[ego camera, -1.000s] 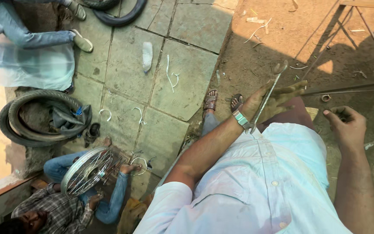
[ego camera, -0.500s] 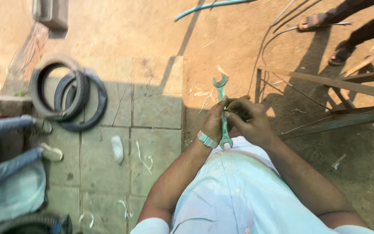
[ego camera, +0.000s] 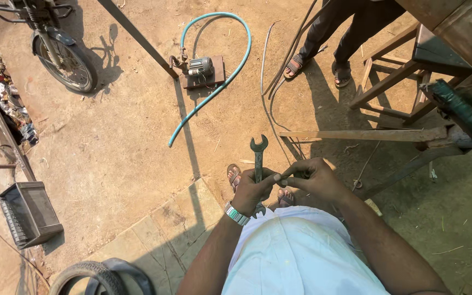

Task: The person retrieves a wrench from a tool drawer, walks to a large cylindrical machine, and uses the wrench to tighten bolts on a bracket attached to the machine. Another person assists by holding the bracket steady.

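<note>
Left hand (ego camera: 252, 191) has a closed grip on a double-ended open spanner (ego camera: 258, 158), fist around the lower shaft. Spanner is upright, top jaw end pointing away from the body, bottom end poking out just below the fist. A metal wristwatch (ego camera: 236, 214) sits on that wrist.

Right hand (ego camera: 315, 180) is right beside the left, fingertips meeting the left thumb next to the spanner shaft. Fingers are pinched closed on something small and dark; can't tell what it is.

Both hands are held in front of the belly, over a light blue shirt (ego camera: 296, 257). Sandalled feet (ego camera: 235, 176) show directly below the hands, on dirt ground (ego camera: 127, 125) at the edge of a stone slab paving (ego camera: 176, 224).

Around:
- small electric motor on a wooden board (ego camera: 203, 70), with a teal hose (ego camera: 219, 60) looping around it, well ahead of the hands
- motorbike front wheel (ego camera: 65, 63) top left
- black plastic crate (ego camera: 28, 213) at left
- tyre (ego camera: 91, 276) on the bottom edge
- wooden frame (ego camera: 389, 82) to the right, a long wooden batten (ego camera: 356, 134) lying near it
- another person's legs in dark trousers and sandals (ego camera: 345, 33) top centre, well apart from the hands
</note>
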